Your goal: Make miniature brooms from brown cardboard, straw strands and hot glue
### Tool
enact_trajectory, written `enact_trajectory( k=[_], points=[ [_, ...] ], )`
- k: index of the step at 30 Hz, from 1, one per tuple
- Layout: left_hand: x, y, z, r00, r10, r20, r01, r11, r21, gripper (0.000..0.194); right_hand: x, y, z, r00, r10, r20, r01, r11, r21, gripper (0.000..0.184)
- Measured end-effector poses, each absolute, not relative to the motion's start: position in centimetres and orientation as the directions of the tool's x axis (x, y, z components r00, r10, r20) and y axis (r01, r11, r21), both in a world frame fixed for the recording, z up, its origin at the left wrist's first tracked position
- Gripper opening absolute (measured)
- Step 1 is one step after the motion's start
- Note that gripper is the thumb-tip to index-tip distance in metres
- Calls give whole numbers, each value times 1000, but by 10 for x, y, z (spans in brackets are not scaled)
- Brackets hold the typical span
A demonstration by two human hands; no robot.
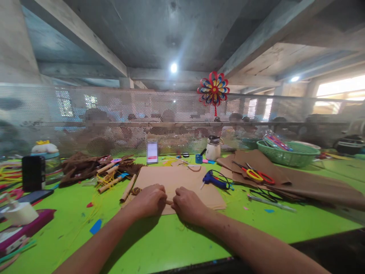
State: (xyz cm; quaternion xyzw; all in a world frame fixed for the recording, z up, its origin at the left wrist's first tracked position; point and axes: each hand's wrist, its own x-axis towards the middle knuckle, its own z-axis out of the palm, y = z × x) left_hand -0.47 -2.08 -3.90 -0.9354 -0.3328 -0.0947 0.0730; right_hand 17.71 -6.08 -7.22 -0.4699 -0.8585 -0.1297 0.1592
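Observation:
My left hand (151,198) and my right hand (187,204) are close together over a stack of flat brown paper sheets (168,176). Between them runs a thin brown paper roll (169,202), its ends hidden inside my closed fingers. Just left of the sheets lies a paper tube (128,188), with more rolled tubes (110,184) and yellow string (114,178) behind it. A blue glue gun (214,180) rests on the right part of the sheets.
Scissors with yellow and red handles (254,175) lie on brown paper (299,182) at right, near a green basket (288,156). A thermos jug (213,149) and a phone (152,153) stand behind. Another phone (33,173) and a purple box (31,228) are at left.

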Motion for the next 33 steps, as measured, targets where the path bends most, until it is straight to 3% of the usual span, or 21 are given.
enact_trajectory(
  k=[33],
  points=[
    [-6, -16, -47, 747, 618, 245, 649, -758, -68, 20, 176, -61, -73, -491, 788, 372, 859, 509, 56, 24]
  ],
)
